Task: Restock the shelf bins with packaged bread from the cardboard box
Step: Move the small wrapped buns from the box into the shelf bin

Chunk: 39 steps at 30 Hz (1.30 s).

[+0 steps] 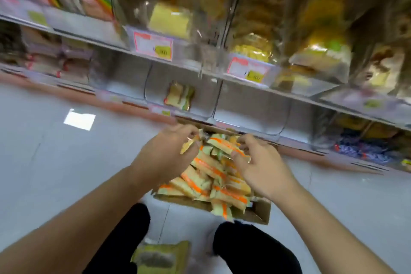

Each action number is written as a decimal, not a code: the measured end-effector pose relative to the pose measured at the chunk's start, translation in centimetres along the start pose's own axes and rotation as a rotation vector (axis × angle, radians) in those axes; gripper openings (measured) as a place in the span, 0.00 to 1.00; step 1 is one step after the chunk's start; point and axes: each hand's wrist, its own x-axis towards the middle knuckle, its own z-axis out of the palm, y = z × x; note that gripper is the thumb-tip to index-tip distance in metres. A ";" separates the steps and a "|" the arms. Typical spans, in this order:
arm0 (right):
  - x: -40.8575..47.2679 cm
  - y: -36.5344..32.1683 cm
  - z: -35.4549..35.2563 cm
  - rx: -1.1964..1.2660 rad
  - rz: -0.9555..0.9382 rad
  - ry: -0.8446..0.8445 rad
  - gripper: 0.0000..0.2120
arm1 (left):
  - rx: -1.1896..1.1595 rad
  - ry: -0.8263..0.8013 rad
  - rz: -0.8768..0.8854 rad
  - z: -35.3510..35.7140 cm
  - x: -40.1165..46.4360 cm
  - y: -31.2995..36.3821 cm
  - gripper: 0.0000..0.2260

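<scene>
Two bare forearms enter from the lower corners, the left from about seven o'clock, the right from about five o'clock. No sleeves, watch, rings or gloves show on either. The left hand [165, 153] and the right hand [262, 167] are uncovered, blurred by motion, so nails and finer detail cannot be made out. At six o'clock, two legs in plain black trousers [251, 249] appear, one on each side of the centre; the fabric looks matt, with no visible markings or seams.
</scene>
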 end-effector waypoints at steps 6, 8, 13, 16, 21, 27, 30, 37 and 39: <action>5.7 5.6 10.5 0.010 -0.108 0.106 0.22 | 0.069 0.069 0.101 8.7 4.1 -8.0 0.15; 7.4 6.9 13.0 0.005 -0.161 0.178 0.21 | 0.080 0.082 0.164 10.4 5.2 -10.0 0.16; 10.3 8.8 16.2 -0.035 -0.265 0.300 0.19 | 0.164 0.144 0.293 13.2 7.2 -13.3 0.17; 10.8 9.3 16.5 -0.082 -0.309 0.360 0.17 | 0.174 0.224 0.401 13.7 7.6 -13.8 0.14; 9.4 9.5 16.6 -0.141 -0.353 0.536 0.15 | 0.140 0.337 0.537 13.3 7.3 -13.8 0.14; 5.8 8.8 17.4 -0.006 -0.262 0.593 0.11 | 0.114 0.331 0.534 13.3 3.6 -15.1 0.12; 3.9 8.8 18.2 0.054 -0.225 0.598 0.07 | 0.113 0.316 0.466 13.8 1.2 -16.3 0.13; -0.6 7.8 19.8 0.141 -0.176 0.502 0.10 | 0.179 0.263 0.392 14.5 -4.6 -17.3 0.15; -1.1 8.1 20.4 0.193 -0.173 0.488 0.10 | 0.182 0.277 0.380 14.3 -5.3 -16.6 0.16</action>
